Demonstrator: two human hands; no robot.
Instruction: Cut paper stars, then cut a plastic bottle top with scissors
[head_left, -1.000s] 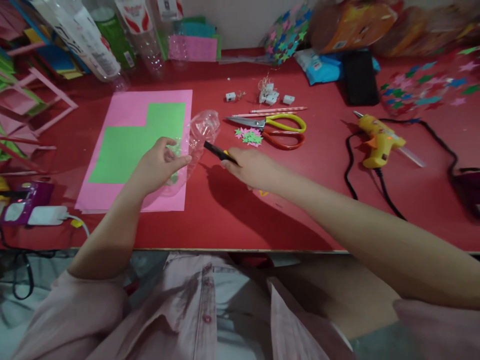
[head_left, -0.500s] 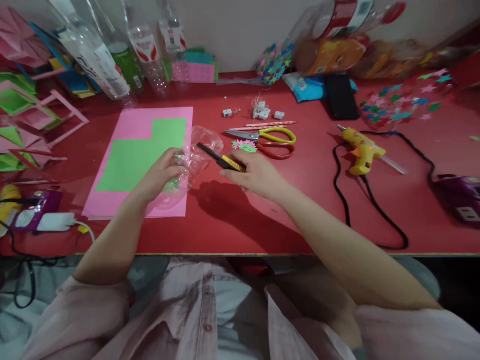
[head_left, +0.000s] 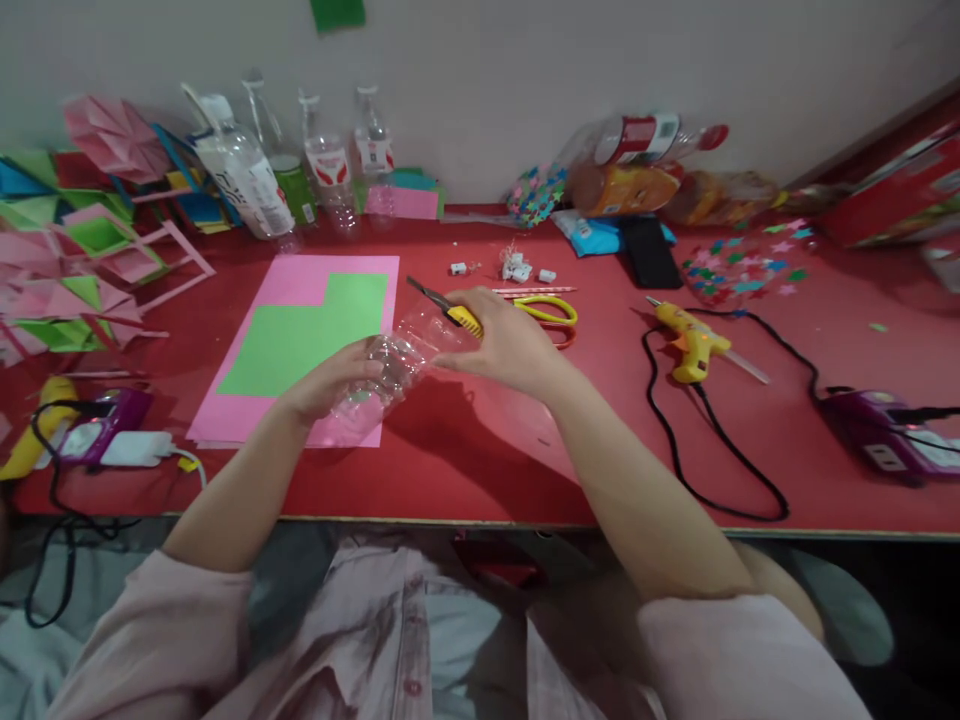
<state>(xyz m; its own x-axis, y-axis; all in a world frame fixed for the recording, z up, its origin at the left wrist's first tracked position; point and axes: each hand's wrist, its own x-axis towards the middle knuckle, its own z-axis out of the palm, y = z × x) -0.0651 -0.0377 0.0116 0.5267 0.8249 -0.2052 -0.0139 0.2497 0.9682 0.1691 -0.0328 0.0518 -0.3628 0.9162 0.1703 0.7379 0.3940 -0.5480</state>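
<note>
My left hand [head_left: 346, 372] is closed around a clear plastic bottle [head_left: 394, 368], tilted over the edge of the paper. In my right hand [head_left: 510, 345] is a yellow and black box cutter [head_left: 463, 318], its dark blade pointing up and left above the bottle. The right thumb reaches toward the bottle's far end; whether it touches I cannot tell. Under the left hand lie a green sheet [head_left: 292, 345] and a larger pink sheet [head_left: 259, 280]. Scissors [head_left: 551, 308] with yellow and red handles lie partly hidden behind the right hand.
A yellow glue gun [head_left: 694, 340] with a black cord lies to the right, near a purple power socket [head_left: 877, 430]. Empty bottles [head_left: 330, 170] stand along the wall. Folded paper shapes [head_left: 97, 250] fill the left. A black phone [head_left: 649, 252] lies at the back.
The view has tilted up, showing more wall. My right hand has moved closer to the bottle and now covers the paper stars. The bottle is raised and turned in my left hand.
</note>
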